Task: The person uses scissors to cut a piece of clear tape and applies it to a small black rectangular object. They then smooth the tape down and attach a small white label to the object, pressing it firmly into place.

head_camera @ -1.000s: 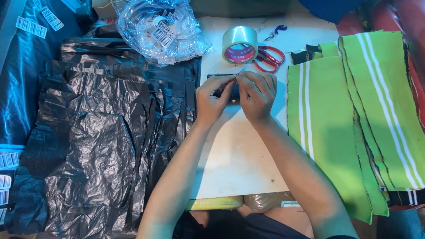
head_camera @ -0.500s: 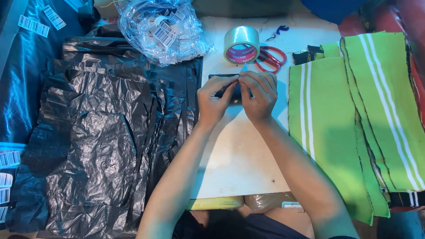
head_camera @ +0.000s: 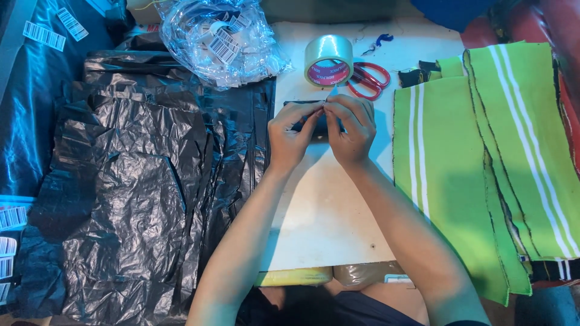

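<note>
Small dark packet (head_camera: 318, 121), mid white board (head_camera: 326, 205): left hand (head_camera: 291, 136) and right hand (head_camera: 350, 130) pinched on it together, fingertips meeting above for fine work; tape roll (head_camera: 328, 59), red scissors (head_camera: 368, 77) just behind, within reach

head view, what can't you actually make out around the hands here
- Dark item, head view: mostly covered by left hand and right hand; its kind is unclear.
- Scissors: blades hidden behind tape roll.
- Green cloth: cut off by the right edge.
- Labels in clear bag: too small to read.
</note>
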